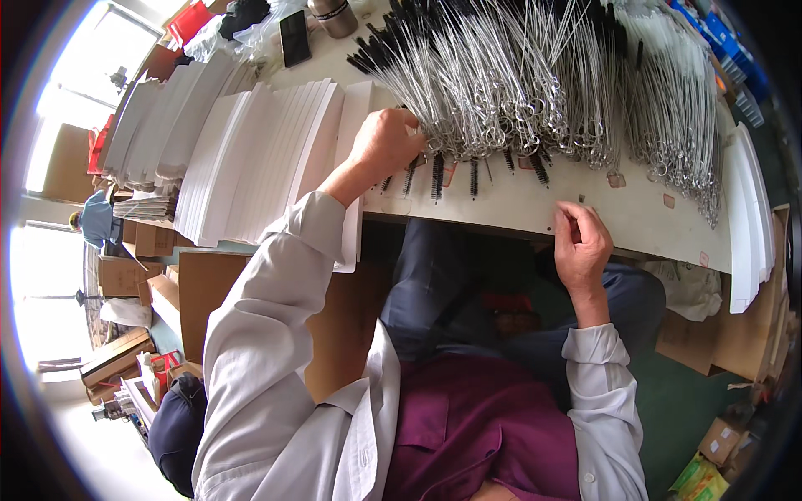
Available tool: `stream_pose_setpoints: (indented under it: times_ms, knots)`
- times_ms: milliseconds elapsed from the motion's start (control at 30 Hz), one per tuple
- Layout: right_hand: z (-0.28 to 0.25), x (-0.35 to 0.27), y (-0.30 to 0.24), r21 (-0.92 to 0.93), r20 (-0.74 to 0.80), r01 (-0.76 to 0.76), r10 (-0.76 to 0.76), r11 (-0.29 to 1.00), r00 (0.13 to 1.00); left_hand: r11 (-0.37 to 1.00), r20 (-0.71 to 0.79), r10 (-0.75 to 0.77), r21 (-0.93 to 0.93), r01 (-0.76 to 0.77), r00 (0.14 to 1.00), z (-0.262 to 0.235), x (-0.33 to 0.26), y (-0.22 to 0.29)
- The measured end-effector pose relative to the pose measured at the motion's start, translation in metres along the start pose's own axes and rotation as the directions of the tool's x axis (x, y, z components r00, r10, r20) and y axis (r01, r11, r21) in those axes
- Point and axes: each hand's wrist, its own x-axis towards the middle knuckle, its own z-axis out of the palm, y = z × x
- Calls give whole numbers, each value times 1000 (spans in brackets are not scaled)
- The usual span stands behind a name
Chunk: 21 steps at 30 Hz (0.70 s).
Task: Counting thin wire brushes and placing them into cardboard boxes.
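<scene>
A large heap of wire-handled cleaning brushes (501,75) lies on the table, black bristles mostly at the far end, loop ends toward me. My left hand (386,144) is curled at the heap's near left corner, its fingertips at the outermost loops; what lies between them is hidden. Short black bristle brushes (438,177) poke out below the loops along the near side. My right hand (582,242) is closed at the table's front edge, thumb and fingers together. Nothing clearly shows in it.
Stacks of white flat cartons (259,159) stand left of my left hand. More wire brushes (677,108) lie to the right, beside white card pieces (746,217). A phone (294,39) and a metal flask (334,17) sit at the back left.
</scene>
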Motion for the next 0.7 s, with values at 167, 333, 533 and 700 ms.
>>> stream_pose_setpoints:
  times_ms: [167,333,533,700]
  knots:
    - [-3,2,-8,51,30,-34,32,998,999,993,-95,9,-118,-20,995,-5,0,-8]
    - [3,25,-49,79,81,220,-226,972,971,989,-209,130,-42,-142,969,-16,-7,5]
    - [63,74,-111,105,272,527,-534,844,801,955,-271,260,-69,-288,927,-28,-9,1]
    - [124,100,-116,-90,503,760,-630,643,592,928,-357,313,-83,-363,880,-44,-3,4]
